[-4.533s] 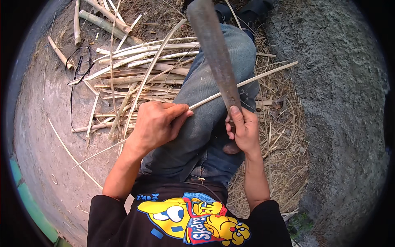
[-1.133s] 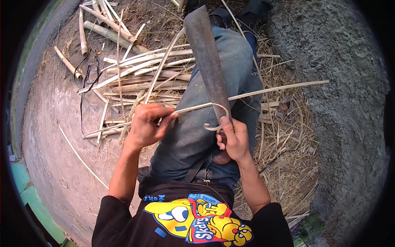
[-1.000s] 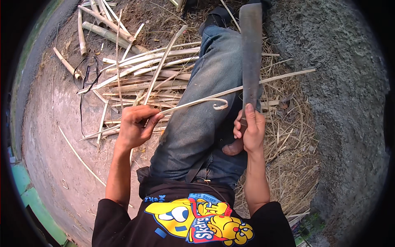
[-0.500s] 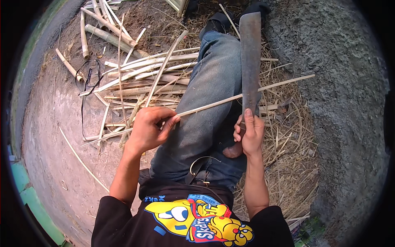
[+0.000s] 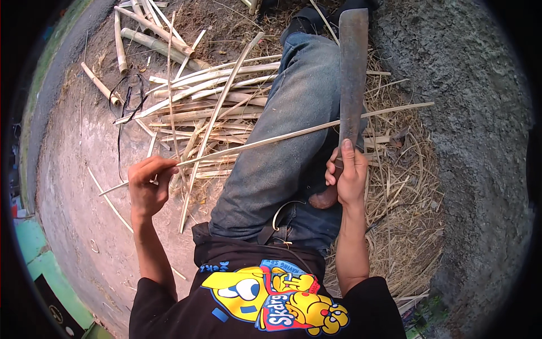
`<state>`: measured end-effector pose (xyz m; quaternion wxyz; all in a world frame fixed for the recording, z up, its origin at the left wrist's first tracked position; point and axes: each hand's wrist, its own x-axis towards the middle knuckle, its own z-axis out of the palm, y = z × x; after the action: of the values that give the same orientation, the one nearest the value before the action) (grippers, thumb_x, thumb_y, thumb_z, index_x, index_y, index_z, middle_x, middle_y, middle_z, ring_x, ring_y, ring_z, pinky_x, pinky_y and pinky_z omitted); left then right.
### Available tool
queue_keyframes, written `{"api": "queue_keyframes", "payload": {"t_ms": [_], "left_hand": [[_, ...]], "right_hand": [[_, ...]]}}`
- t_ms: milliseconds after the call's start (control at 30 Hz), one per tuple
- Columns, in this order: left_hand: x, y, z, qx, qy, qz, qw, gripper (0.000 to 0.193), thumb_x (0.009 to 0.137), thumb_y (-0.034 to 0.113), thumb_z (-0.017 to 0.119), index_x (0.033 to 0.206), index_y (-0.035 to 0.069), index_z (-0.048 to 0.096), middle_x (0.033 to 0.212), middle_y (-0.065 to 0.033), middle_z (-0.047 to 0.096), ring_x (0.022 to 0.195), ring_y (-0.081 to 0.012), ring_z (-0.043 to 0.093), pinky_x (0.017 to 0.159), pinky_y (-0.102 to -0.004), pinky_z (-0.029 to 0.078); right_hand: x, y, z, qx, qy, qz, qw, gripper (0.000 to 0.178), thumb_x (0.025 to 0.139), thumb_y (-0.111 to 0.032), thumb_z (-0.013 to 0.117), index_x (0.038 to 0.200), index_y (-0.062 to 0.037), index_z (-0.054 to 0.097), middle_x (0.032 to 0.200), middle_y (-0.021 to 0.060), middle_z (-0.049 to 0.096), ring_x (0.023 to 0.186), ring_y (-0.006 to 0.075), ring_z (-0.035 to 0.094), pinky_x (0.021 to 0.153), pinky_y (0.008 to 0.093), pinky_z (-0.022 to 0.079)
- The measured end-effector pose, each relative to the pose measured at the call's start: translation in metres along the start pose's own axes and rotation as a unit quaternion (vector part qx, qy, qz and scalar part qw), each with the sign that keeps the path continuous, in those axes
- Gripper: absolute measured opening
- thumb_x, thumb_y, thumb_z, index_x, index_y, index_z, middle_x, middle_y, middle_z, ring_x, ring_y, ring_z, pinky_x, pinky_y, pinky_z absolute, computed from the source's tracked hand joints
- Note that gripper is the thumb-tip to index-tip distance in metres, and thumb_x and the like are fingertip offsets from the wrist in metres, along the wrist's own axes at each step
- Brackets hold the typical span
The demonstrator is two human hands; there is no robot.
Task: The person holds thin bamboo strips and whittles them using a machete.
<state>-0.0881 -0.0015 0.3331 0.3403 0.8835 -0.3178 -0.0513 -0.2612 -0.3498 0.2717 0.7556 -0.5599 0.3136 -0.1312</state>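
A long, pale bamboo strip (image 5: 271, 139) slants across my jeans, its far right end over the straw. My left hand (image 5: 149, 183) is pinched closed on it toward its left end, which sticks out a little past the fingers. In my right hand (image 5: 349, 175) is a machete (image 5: 353, 73) with a broad, dark blade pointing away from me. The fingers wrap its brown handle (image 5: 323, 198), and the thumb lies up along the base of the blade. The blade crosses the strip just above that thumb and hides a short piece of it.
A pile of split bamboo strips (image 5: 209, 116) lies left of my leg (image 5: 288, 107). Beyond it are uncut bamboo pieces (image 5: 161, 48) and a black cord (image 5: 134, 96). Straw-like shavings (image 5: 395, 226) cover the ground at right, beside a rough grey concrete slope (image 5: 468, 147).
My left hand has slid leftward along the bamboo strip, away from the blade, and now grips it near its left end. The machete stays across the strip, barely shifted.
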Motion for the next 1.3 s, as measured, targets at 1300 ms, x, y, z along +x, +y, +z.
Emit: {"api": "queue_keyframes", "payload": {"t_ms": [1300], "left_hand": [[0.047, 0.07, 0.114, -0.014, 0.165, 0.185, 0.969, 0.026, 0.069, -0.012, 0.07, 0.089, 0.005, 0.073, 0.078, -0.0084, 0.071, 0.067, -0.0246, 0.068, 0.06, -0.0328, 0.051]], "right_hand": [[-0.032, 0.015, 0.041, -0.054, -0.092, 0.027, 0.994, 0.042, 0.106, -0.037, 0.054, 0.082, -0.0025, 0.057, 0.06, 0.0018, 0.053, 0.046, 0.0074, 0.048, 0.043, 0.0225, 0.039]]}}
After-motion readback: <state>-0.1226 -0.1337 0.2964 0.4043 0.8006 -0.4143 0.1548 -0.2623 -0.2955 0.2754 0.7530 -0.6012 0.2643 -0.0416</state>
